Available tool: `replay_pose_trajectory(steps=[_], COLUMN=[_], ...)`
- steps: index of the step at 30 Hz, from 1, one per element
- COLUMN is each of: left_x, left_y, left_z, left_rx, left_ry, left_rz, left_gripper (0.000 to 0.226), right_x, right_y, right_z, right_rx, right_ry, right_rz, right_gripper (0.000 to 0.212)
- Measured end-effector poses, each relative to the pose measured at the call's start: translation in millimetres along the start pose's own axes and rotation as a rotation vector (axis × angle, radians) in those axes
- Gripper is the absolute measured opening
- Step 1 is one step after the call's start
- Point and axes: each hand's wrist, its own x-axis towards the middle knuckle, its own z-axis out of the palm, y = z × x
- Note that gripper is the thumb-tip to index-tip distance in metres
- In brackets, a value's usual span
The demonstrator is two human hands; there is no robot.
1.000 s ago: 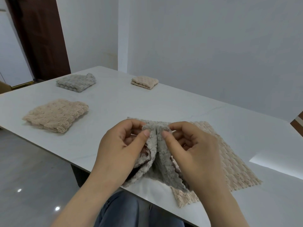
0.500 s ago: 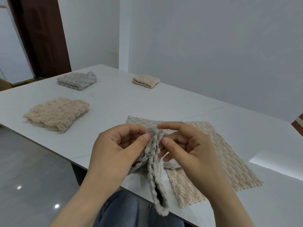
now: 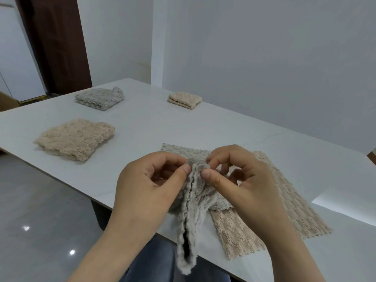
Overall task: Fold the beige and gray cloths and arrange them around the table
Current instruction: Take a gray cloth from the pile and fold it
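A gray cloth (image 3: 192, 218) hangs doubled over the near edge of the white table (image 3: 142, 123). My left hand (image 3: 150, 186) and my right hand (image 3: 242, 180) both pinch its top edge, thumbs nearly touching. Under it a flat beige cloth (image 3: 289, 202) lies spread on the table, and another gray cloth (image 3: 179, 149) lies flat behind my hands. A folded beige cloth (image 3: 75, 138) rests at the left. A folded gray cloth (image 3: 99, 97) sits at the far left. A small folded beige cloth (image 3: 185, 99) lies at the far side.
A grey wall runs close behind the table's far edge. A dark brown door frame (image 3: 55, 43) stands at the back left. Shiny grey floor (image 3: 40, 220) lies to the left of the table. My blue-trousered legs (image 3: 154, 259) show below the near edge.
The gray cloth has been gathered from a spread shape into a narrow doubled strip that hangs lower over the table edge. My hands have risen slightly and stay pinched together.
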Motion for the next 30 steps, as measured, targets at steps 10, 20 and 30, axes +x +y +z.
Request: replay_pose_trajectory(steps=[10,20,30], left_x=[-5,-6,0], left_y=[15,16,18], left_z=[-4,-6,-11], left_rx=[0.041,0.030,0.187], left_ry=[-0.040,-0.053,-0.070], left_rz=[0.086,0.041,0.133], left_gripper=[0.009,0.013,0.010], right_x=[0,-1,-2], right_y=[-16,-15,-7], right_z=[-6,-4,-14], right_rx=[-0.005,-0.087,-0.228], right_ry=[-0.022,0.001,-0.111], right_rz=[-0.047,-0.037,-0.055], right_gripper=[0.013,0.013,0.016])
